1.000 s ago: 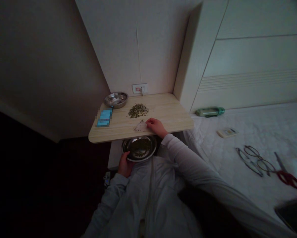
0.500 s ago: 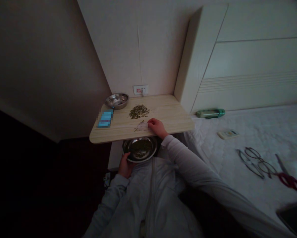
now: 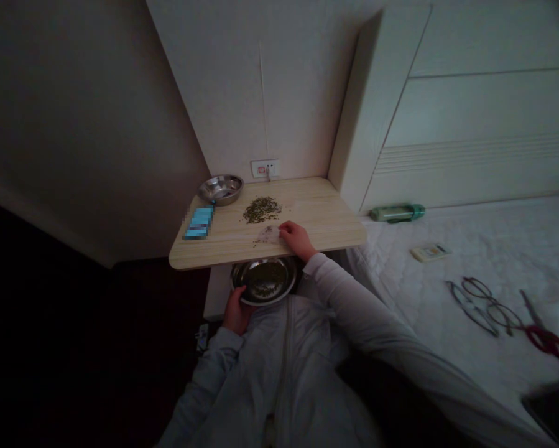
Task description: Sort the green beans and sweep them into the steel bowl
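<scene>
My left hand (image 3: 236, 312) grips the left rim of a steel bowl (image 3: 289, 281), the thumb over its edge. The bowl is just under the table's front edge, with green grains spread inside. My right hand (image 3: 298, 240) rests above the tabletop, its fingers pinched on a thin, whitish, see-through sheet (image 3: 270, 234). A few loose grains lie at the sheet and along its left side. Behind it, a pile of green grains (image 3: 262, 210) is spread on the wooden table (image 3: 326, 214).
A second steel bowl (image 3: 221, 189) stands at the table's back left, near a blurred-out phone (image 3: 199, 223). On the bed (image 3: 391, 274) to the right are a green bottle (image 3: 397, 213), a small pale box (image 3: 429, 252), glasses (image 3: 503, 316) and red-handled scissors (image 3: 549, 342).
The sheet in my right hand has tilted and shows more plainly, while the hand has barely shifted. My left hand and the bowl stay in place.
</scene>
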`<move>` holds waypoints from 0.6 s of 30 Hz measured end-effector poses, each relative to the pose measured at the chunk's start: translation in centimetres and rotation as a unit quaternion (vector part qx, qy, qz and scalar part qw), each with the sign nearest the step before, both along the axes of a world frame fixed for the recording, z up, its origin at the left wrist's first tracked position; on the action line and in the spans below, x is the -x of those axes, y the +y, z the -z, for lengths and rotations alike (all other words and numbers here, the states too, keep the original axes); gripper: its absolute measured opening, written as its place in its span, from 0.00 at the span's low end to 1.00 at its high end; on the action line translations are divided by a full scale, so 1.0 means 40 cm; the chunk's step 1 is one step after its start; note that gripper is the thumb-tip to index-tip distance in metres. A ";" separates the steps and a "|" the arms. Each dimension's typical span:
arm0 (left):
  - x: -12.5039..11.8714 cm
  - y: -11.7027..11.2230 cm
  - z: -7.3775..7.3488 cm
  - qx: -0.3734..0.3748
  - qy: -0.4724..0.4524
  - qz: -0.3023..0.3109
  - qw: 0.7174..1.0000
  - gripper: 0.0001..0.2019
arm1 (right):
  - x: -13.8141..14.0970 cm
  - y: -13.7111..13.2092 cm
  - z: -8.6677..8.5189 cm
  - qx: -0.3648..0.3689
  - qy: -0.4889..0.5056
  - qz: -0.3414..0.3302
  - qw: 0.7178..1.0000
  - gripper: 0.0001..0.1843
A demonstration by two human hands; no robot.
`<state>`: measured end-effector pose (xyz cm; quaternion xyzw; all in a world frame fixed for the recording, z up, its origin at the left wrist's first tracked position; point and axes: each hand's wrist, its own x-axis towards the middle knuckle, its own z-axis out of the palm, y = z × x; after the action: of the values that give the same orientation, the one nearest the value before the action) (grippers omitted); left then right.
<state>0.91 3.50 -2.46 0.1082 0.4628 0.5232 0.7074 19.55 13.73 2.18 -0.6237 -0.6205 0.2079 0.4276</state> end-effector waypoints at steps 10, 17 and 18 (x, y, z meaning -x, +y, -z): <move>-0.002 0.002 0.000 0.013 -0.004 -0.004 1.000 0.07 | -0.001 0.009 0.004 0.008 0.036 -0.050 0.998 0.09; -0.002 0.000 -0.007 0.013 -0.014 0.002 1.000 0.07 | 0.000 0.002 -0.001 0.023 0.036 -0.061 0.997 0.09; -0.003 -0.001 -0.009 0.012 -0.012 0.000 1.000 0.07 | 0.001 0.001 -0.002 0.025 0.036 -0.063 0.997 0.09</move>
<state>1.02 3.48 -2.12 0.0937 0.4608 0.5185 0.7142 19.52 13.78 2.26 -0.5863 -0.6371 0.2721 0.4200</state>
